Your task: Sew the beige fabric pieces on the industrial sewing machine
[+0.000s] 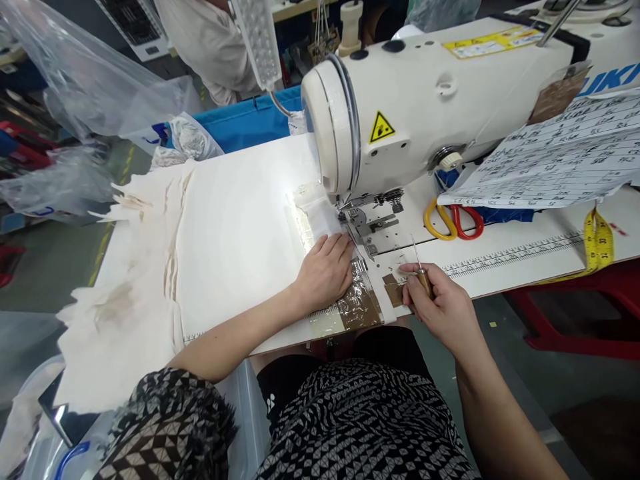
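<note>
My left hand (327, 268) lies flat, fingers stretched forward, on the bed of a white sewing machine (400, 113), just left of the presser foot and needle area (357, 220). Pale fabric (320, 217) shows beyond its fingertips. A narrow white strip (383, 297) runs from the foot area toward the table's front edge, between my two hands. My right hand (435, 297) is closed round the wooden handle of an awl (423, 270), whose thin metal point sticks up and away from me. Its index finger reaches left over the table.
Stacked cream fabric pieces (130, 267) cover the table's left end. Scissors (455, 221) with yellow and red handles lie right of the foot. A yellow tape measure (599, 240) hangs over the front edge, near handwritten sheets (550, 160). Another person's sleeve (210, 47) shows behind.
</note>
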{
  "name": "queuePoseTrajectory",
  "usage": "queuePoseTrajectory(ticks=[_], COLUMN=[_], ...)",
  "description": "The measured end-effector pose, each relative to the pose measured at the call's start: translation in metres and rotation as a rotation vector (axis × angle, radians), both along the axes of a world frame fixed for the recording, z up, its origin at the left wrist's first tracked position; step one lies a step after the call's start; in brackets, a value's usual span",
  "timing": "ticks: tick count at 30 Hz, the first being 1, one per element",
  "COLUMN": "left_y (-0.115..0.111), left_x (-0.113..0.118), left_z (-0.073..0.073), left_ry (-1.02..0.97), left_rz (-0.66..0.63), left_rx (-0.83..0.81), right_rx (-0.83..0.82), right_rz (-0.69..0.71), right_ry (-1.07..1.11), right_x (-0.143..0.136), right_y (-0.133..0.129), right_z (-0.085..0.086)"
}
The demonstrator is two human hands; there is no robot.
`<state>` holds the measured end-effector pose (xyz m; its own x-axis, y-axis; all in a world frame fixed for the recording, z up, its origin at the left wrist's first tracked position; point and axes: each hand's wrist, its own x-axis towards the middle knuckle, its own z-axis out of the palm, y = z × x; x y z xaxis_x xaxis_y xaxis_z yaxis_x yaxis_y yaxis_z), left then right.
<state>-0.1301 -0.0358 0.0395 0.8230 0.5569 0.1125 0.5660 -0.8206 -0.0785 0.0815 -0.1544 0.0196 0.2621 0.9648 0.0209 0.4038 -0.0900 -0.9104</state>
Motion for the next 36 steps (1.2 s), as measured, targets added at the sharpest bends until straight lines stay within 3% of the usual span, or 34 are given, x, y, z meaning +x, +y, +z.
queuePoseTrajectory(ticks=[13, 19, 22, 28, 36], left_y=[0.003, 0.012, 0.016, 0.026, 0.033], left_x=[0.001, 0.002, 0.004, 0.006, 0.005], left_z=[0.001, -0.002, -0.002, -0.003, -0.011], left_ry=[0.023, -0.004, -0.038, -0.091, -0.164], left_rz=[0.027, 0.054, 0.074, 0.081, 0.061], left_rx=[-0.033, -0.019, -0.029, -0.069, -0.076], right_rx=[0.014, 0.146, 0.222, 0.482, 0.500], right_rz=[-0.078, -0.086, -0.043, 0.189, 0.151], right_ry=[0.034, 0.025, -0.063, -0.298, -0.754], right_x=[0.000, -0.005, -0.012, -0.037, -0.057], right_y=[-0.002, -0.006, -0.003, 0.022, 0.050], right_z=[-0.010, -0.017, -0.019, -0.020, -0.016])
